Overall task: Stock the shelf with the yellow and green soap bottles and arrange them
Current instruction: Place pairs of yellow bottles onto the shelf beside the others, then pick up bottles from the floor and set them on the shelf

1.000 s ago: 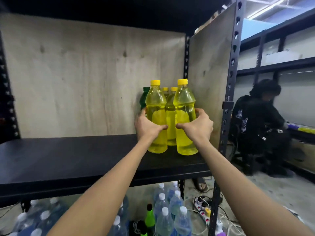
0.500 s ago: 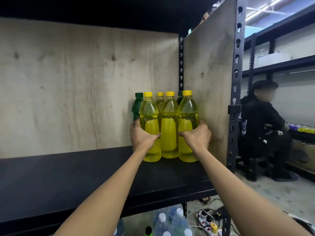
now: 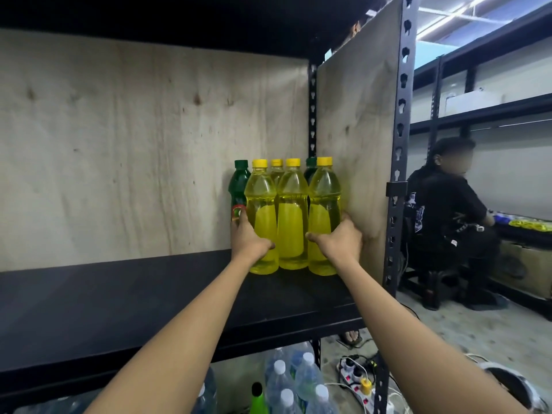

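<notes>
your left hand (image 3: 249, 239) and right hand (image 3: 339, 240) clasp the yellow bottles (image 3: 292, 216). they bracket the row, likely squaring it on the shelf (image 3: 149, 300).

single head-worn wide-angle view, facing forward and slightly down, close to the black shelf (image 3: 149, 297), at arm's reach

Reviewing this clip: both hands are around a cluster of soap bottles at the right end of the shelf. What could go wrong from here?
1. The left hand and right hand grip only the outer yellow bottles; the middle one is just squeezed between them and could topple if the cluster is pushed.
2. The tall, narrow bottles are packed tightly, so a nudge may knock over the green bottle behind.
3. The right hand sits close to the plywood side panel and could get pinched.
</notes>
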### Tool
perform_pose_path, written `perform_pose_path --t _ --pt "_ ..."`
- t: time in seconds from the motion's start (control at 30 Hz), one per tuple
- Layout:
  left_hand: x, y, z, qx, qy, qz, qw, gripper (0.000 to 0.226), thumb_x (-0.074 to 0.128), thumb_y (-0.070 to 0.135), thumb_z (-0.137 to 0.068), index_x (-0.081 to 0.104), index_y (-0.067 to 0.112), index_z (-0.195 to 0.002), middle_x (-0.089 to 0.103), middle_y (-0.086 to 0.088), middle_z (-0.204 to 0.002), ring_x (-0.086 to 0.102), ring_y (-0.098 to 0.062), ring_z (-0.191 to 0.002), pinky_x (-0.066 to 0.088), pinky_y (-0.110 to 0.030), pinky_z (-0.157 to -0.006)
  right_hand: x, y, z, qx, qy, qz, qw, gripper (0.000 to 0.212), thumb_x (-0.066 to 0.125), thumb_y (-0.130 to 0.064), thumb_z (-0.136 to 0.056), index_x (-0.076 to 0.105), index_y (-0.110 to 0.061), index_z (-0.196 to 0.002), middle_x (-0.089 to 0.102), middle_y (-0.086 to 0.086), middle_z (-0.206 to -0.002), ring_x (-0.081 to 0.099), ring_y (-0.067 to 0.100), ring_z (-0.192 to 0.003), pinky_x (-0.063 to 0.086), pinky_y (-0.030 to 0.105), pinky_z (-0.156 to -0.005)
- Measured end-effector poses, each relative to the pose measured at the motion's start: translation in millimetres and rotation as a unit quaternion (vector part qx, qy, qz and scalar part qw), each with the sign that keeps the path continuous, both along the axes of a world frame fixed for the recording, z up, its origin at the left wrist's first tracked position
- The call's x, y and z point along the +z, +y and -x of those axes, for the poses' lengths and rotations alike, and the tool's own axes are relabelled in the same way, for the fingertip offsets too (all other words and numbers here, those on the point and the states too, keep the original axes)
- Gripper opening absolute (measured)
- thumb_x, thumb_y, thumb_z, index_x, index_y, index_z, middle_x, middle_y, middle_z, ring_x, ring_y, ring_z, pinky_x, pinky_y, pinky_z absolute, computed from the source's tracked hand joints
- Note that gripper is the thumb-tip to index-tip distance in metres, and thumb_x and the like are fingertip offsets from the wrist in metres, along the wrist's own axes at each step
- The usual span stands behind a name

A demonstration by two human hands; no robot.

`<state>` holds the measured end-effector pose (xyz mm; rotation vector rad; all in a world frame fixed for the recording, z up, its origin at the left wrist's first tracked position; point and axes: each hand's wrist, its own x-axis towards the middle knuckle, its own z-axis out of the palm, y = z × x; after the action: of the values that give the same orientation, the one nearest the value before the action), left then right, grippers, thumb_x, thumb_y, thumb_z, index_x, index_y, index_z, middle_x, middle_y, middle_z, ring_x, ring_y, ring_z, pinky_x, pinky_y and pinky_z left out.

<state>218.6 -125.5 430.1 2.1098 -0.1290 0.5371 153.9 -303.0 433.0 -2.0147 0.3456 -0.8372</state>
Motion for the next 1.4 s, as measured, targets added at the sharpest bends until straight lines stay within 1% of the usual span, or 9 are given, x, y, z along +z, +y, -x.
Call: perform_pose_path --t 0.17,0.33,0.47,0.63,0.83,0.93,1.03,1.23,1.4 --pt "1 22 56 -0.022 0.004 0.023 0.999 0.106 0.089 0.016 -0.069 0.028 0.024 -0.155 0.038 -0.008 -0.148 0.044 -0.03 -0.135 0.045 -0.042 -0.108 -1 24 49 0.026 -0.026 0.034 0.999 0.089 0.087 -0.036 -0.07 0.044 -0.016 -0.145 0.057 0.011 -0.134 0.054 0.03 -0.124 0.048 0.043 -0.1" --pt "-28 74 149 -0.068 -0.069 0.058 0.994 0.078 0.089 0.016 -0.068 0.054 0.037 -0.135 0.058 0.005 -0.131 0.058 -0.008 -0.115 0.05 -0.035 -0.101 -26 75 119 0.089 -0.053 0.058 0.993 0.059 0.085 -0.035 -0.07 0.063 -0.025 -0.124 0.063 -0.001 -0.112 0.061 0.014 -0.101 0.053 0.034 -0.088" --pt "-73 131 227 -0.034 -0.098 0.077 0.992 0.063 0.084 0.016 -0.074 0.058 0.05 -0.12 0.059 0.019 -0.113 0.057 0.009 -0.102 0.049 -0.011 -0.08 -73 131 165 0.158 -0.032 0.043 0.986 0.045 0.083 -0.036 -0.069 0.067 -0.029 -0.111 0.062 -0.006 -0.102 0.061 0.01 -0.095 0.052 0.03 -0.083" --pt "-146 202 304 0.029 -0.057 0.104 0.993 0.058 0.081 0.011 -0.078 0.061 0.053 -0.113 0.062 0.02 -0.113 0.062 0.005 -0.1 0.051 -0.012 -0.077 -159 198 204 0.243 0.056 0.04 0.968 0.04 0.084 -0.038 -0.069 0.067 -0.032 -0.104 0.064 -0.011 -0.097 0.061 0.004 -0.088 0.052 0.023 -0.078" --pt "-245 299 365 0.17 0.068 0.177 0.967 0.05 0.08 0.003 -0.077 0.064 0.045 -0.099 0.068 0.007 -0.108 0.066 -0.007 -0.084 0.051 -0.014 -0.073 -260 286 236 0.342 0.216 0.084 0.911 0.042 0.087 -0.034 -0.065 0.072 -0.025 -0.103 0.069 -0.006 -0.091 0.066 0.009 -0.088 0.05 0.024 -0.08" --pt "-295 342 384 0.254 0.169 0.228 0.925 0.041 0.078 -0.005 -0.076 0.066 0.027 -0.098 0.07 -0.007 -0.099 0.067 -0.023 -0.085 0.052 -0.027 -0.079 -305 326 245 0.389 0.306 0.124 0.86 0.044 0.087 -0.036 -0.064 0.071 -0.025 -0.104 0.067 -0.007 -0.086 0.066 0.011 -0.086 0.049 0.025 -0.077" --pt "-344 369 396 0.329 0.272 0.249 0.869 0.032 0.072 0.001 -0.079 0.07 0.011 -0.109 0.07 -0.005 -0.088 0.068 -0.029 -0.087 0.05 -0.021 -0.078 -349 359 249 0.416 0.369 0.159 0.816 0.045 0.085 -0.033 -0.066 0.07 -0.026 -0.107 0.067 -0.004 -0.091 0.068 0.017 -0.094 0.048 0.023 -0.077" --pt "-420 377 394 0.341 0.427 0.256 0.798 0.064 0.07 0.03 -0.061 0.064 0.009 -0.121 0.07 -0.016 -0.116 0.065 -0.034 -0.109 0.051 -0.036 -0.093 -429 409 236 0.418 0.395 0.272 0.771 0.055 0.077 -0.029 -0.07 0.063 -0.026 -0.123 0.064 0.003 -0.12 0.063 0.024 -0.11 0.051 0.03 -0.087" --pt "-498 381 377 0.33 0.514 0.2 0.766 0.045 0.075 0.027 -0.08 0.068 0.0 -0.114 0.07 -0.017 -0.117 0.065 -0.033 -0.108 0.054 -0.037 -0.089 -497 438 208 0.422 0.382 0.39 0.723 0.059 0.075 -0.03 -0.076 0.05 -0.021 -0.129 0.05 0.006 -0.125 0.049 0.03 -0.119 0.05 0.041 -0.093"
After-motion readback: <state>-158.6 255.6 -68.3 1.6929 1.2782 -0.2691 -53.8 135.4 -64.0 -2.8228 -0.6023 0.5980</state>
